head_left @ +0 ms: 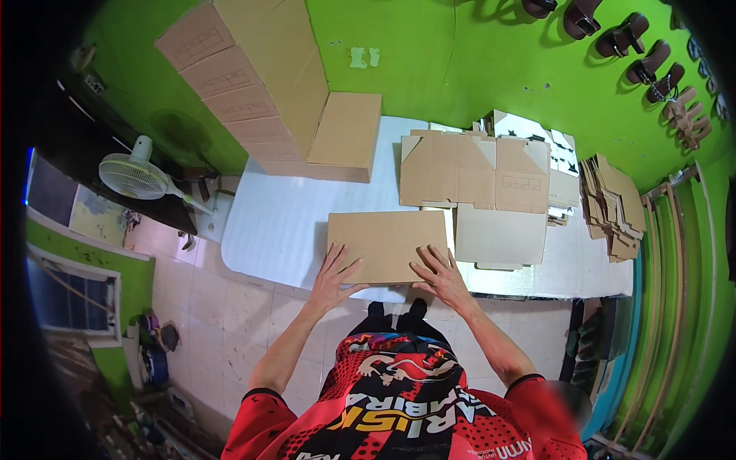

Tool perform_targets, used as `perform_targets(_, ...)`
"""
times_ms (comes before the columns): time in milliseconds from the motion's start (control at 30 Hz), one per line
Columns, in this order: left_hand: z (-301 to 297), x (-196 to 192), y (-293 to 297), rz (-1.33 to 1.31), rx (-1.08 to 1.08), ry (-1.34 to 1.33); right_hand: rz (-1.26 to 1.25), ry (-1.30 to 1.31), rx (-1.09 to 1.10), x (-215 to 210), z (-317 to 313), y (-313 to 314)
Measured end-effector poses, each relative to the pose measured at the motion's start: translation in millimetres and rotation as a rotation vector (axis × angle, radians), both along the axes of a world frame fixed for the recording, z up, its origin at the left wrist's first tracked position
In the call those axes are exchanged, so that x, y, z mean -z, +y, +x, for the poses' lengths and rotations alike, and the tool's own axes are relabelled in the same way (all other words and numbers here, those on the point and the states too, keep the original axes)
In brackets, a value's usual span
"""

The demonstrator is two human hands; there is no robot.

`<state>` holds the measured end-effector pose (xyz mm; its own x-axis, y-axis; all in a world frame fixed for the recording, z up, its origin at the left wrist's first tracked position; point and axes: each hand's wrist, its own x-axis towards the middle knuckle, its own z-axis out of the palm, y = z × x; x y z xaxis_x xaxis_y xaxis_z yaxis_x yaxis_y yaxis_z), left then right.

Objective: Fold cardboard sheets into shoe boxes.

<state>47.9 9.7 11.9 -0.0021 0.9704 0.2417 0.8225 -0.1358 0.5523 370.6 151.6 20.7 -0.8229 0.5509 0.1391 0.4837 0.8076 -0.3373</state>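
As seen from beside the table, a person in a red-and-black printed short-sleeved shirt (406, 383) stands facing the work surface, both arms extended forward. The bare left hand (331, 277) is placed at the near left corner of a closed, plain brown, rectangular cardboard box (387, 245); its fingers are spread apart over the top, with the thumb directed inward along the near edge. The bare right hand (442, 277) is placed at the near right corner, fingers likewise apart and angled inward over the top. The box is located at the near edge of a white table (264, 222) with a rounded left corner. Its long axis runs left to right, roughly parallel to that edge; one long side faces the person, and the short ends point left and right.

Beyond the box to the right lie flattened brown cardboard blanks (448, 165), overlapping. Farther right is a pile of folded brown cardboard pieces (613, 207). Toward the far left stands a tall stack of brown cardboard boxes (280, 84). Behind the table rises a bright green wall (406, 57), with dark strapped sandals (625, 34) mounted at its upper right.
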Motion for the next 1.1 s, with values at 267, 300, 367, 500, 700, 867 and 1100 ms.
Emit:
perform_targets(267, 3, -4, -1, 0.025, -0.031, 0.074, -0.018, 0.157, 0.003, -1, 0, 1)
perform_targets(300, 3, -5, -2, 0.025, -0.032, 0.076, 0.041, 0.105, 0.006, -2, 0, 1)
perform_targets(367, 3, -5, -2, 0.010, -0.046, 0.073, 0.098, 0.056, 0.009, -5, -2, 0)
perform_targets(500, 9, -4, -3, -0.045, -0.069, 0.136, 0.099, 0.044, 0.045, -4, -3, -1)
perform_targets(700, 23, -11, -5, -0.105, -0.092, 0.264, 0.072, 0.006, 0.055, -3, 4, -10)
perform_targets(867, 16, 13, -4, -0.079, 0.014, 0.439, 0.193, -0.117, 0.011, 10, -4, -6)
perform_targets(1100, 8, 7, -7, -0.090, 0.093, 0.501, 0.061, 0.013, -0.034, -16, -47, 28)
